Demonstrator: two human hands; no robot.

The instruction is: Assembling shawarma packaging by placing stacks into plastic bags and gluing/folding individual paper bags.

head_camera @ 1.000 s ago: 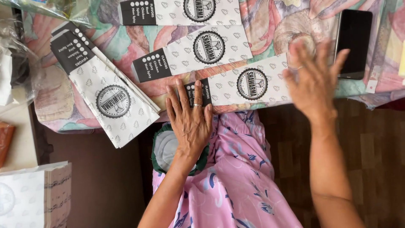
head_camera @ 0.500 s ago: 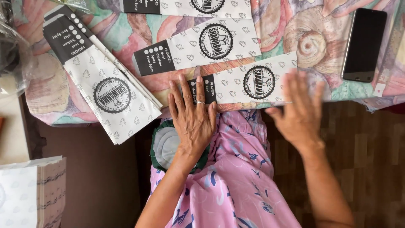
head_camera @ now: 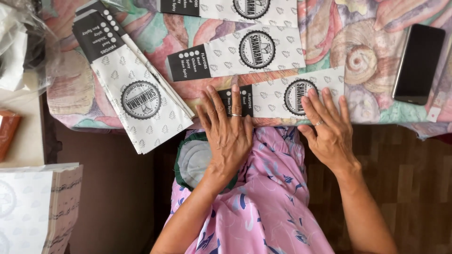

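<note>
My left hand [head_camera: 230, 131] lies flat, fingers spread, on the dark printed end of a long white paper sleeve [head_camera: 275, 101] at the near edge of the table. My right hand [head_camera: 329, 128] rests flat with its fingers on the same sleeve, over its round black emblem. Neither hand grips anything. A second sleeve [head_camera: 235, 56] lies just beyond, and a third [head_camera: 226, 7] at the top edge. A fanned stack of the same sleeves [head_camera: 136, 99] lies slanted at the left, overhanging the table edge.
The table wears a flowery cloth [head_camera: 372, 61]. A black phone [head_camera: 418, 63] lies at the right. A clear plastic bag [head_camera: 19, 47] sits at far left, a pile of white paper [head_camera: 33, 211] at lower left. My lap is in pink patterned cloth [head_camera: 268, 197].
My right hand came down from the raised position at the right and now lies on the nearest sleeve. The left hand stayed put. The view moved a little closer.
</note>
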